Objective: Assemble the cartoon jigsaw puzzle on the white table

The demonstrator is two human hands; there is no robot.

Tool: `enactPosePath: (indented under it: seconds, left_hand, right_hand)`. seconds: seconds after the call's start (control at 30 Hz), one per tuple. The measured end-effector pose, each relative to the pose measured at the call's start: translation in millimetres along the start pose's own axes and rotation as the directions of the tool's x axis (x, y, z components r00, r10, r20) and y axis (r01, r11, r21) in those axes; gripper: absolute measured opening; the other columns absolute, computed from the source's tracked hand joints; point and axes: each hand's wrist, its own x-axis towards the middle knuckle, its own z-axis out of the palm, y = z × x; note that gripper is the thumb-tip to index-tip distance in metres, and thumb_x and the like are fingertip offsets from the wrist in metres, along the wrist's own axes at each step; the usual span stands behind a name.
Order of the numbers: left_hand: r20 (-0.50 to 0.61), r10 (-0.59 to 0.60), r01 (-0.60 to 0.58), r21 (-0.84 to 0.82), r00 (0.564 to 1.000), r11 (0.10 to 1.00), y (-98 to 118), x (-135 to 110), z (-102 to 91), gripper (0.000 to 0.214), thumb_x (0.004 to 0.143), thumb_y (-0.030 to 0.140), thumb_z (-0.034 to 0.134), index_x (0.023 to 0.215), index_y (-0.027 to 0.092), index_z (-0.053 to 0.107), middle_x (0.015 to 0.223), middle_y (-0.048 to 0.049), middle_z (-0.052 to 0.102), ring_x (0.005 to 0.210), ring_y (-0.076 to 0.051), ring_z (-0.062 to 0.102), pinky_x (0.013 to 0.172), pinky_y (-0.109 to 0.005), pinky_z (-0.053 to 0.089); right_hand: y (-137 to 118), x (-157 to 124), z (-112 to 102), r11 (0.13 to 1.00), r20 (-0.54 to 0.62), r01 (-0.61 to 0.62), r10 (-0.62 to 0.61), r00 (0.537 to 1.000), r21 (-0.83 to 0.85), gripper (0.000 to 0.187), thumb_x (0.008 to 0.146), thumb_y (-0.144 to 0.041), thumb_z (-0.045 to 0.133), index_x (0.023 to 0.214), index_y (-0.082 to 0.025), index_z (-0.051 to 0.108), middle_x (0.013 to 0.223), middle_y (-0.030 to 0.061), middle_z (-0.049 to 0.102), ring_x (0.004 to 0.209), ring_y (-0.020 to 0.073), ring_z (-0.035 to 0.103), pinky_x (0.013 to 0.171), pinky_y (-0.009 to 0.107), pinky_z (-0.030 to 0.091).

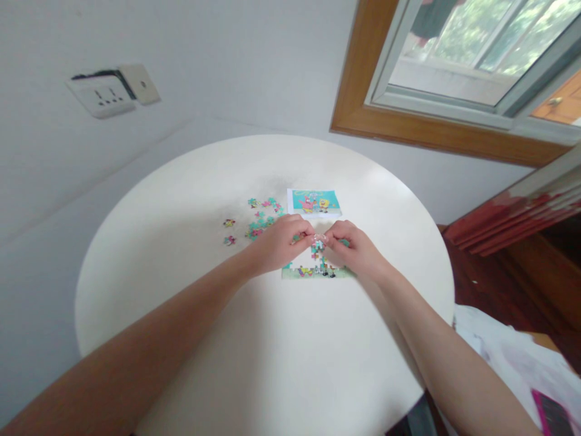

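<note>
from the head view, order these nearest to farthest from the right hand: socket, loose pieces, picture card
From the right hand:
1. Picture card: just beyond the hand, a little to its left.
2. Loose pieces: farther off, to the left.
3. Socket: farthest, at the upper left of the view.
</note>
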Motion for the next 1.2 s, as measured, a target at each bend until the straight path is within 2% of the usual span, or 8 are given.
enactPosePath:
  seconds: [0.1, 0.23, 0.5, 0.77, 0.93, 1.03, 1.2]
  left_hand:
    - [0.021, 0.009, -0.011, 0.093, 1.000, 0.996, -3.4, -1.4, -1.3, 0.022, 0.092, 0.030, 0.051, 0.081, 0.017, 0.065, 0.085, -0.0051, 0.062, 0.088, -0.020, 0.056, 0.083, -0.033, 0.041]
    - [0.061, 0.026, -0.039, 0.213, 0.998, 0.976, -7.1, -4.1, -4.4, 0.017, 0.091, 0.024, 0.053, 0.096, 0.019, 0.069, 0.093, -0.0063, 0.061, 0.097, -0.023, 0.054, 0.090, -0.036, 0.039]
    - [0.145, -0.015, -0.022, 0.253, 0.989, 0.967, 0.9, -5.5, -1.2, 0.017, 0.085, 0.019, 0.060, 0.099, 0.020, 0.069, 0.096, -0.0063, 0.060, 0.100, -0.024, 0.051, 0.091, -0.037, 0.040]
    - [0.142, -0.012, -0.024, 0.249, 0.990, 0.968, 0.6, -5.3, 0.8, 0.016, 0.085, 0.023, 0.062, 0.098, 0.020, 0.070, 0.096, -0.0067, 0.059, 0.101, -0.025, 0.051, 0.091, -0.037, 0.040]
    - [0.138, 0.003, -0.035, 0.229, 0.990, 0.973, -0.5, -5.5, -2.5, 0.015, 0.083, 0.020, 0.061, 0.096, 0.019, 0.070, 0.095, -0.0063, 0.059, 0.100, -0.024, 0.051, 0.092, -0.037, 0.039]
    - [0.190, 0.010, -0.048, 0.195, 0.982, 0.980, 0.6, -5.9, -7.3, 0.013, 0.084, 0.020, 0.060, 0.091, 0.020, 0.072, 0.092, -0.0058, 0.059, 0.098, -0.023, 0.052, 0.091, -0.035, 0.039]
    - [0.267, 0.013, -0.061, 0.172, 0.964, 0.983, 4.7, -6.2, -11.6, 0.011, 0.084, 0.024, 0.064, 0.090, 0.021, 0.072, 0.092, -0.0054, 0.059, 0.097, -0.022, 0.052, 0.091, -0.034, 0.037]
  right_hand:
    - [2.3, -1.2, -2.9, 0.998, 0.030, -0.029, 0.031, 0.999, -0.064, 0.028, 0.092, -0.029, 0.053, 0.073, -0.018, 0.070, 0.070, 0.0030, 0.061, 0.073, 0.0160, 0.054, 0.076, 0.030, 0.039]
    - [8.3, -3.3, -5.6, 0.970, 0.103, -0.066, 0.092, 0.990, -0.233, 0.029, 0.092, -0.030, 0.053, 0.072, -0.018, 0.069, 0.070, 0.0036, 0.060, 0.074, 0.0165, 0.052, 0.079, 0.031, 0.037]
    - [7.7, -4.0, -1.9, 0.922, 0.143, -0.100, 0.164, 0.976, -0.373, 0.029, 0.090, -0.030, 0.053, 0.067, -0.019, 0.067, 0.072, 0.0034, 0.058, 0.076, 0.0166, 0.050, 0.078, 0.030, 0.035]
    - [3.5, -3.1, -1.7, 0.908, 0.140, -0.119, 0.189, 0.972, -0.400, 0.027, 0.088, -0.027, 0.054, 0.065, -0.019, 0.065, 0.072, 0.0031, 0.056, 0.076, 0.0170, 0.048, 0.074, 0.029, 0.033]
    - [-3.1, -4.5, -5.5, 0.935, 0.161, -0.106, 0.168, 0.973, -0.339, 0.030, 0.089, -0.026, 0.053, 0.063, -0.018, 0.064, 0.069, 0.0026, 0.055, 0.075, 0.0169, 0.048, 0.075, 0.029, 0.034]
    - [-9.0, -5.4, -6.0, 0.938, 0.189, -0.106, 0.176, 0.966, -0.329, 0.029, 0.088, -0.024, 0.054, 0.061, -0.019, 0.065, 0.070, 0.0029, 0.056, 0.077, 0.0175, 0.049, 0.075, 0.030, 0.033]
    - [-15.4, -5.8, -1.7, 0.907, 0.224, -0.104, 0.211, 0.952, -0.409, 0.025, 0.086, -0.022, 0.055, 0.064, -0.019, 0.066, 0.071, 0.0031, 0.057, 0.080, 0.0184, 0.049, 0.071, 0.030, 0.029]
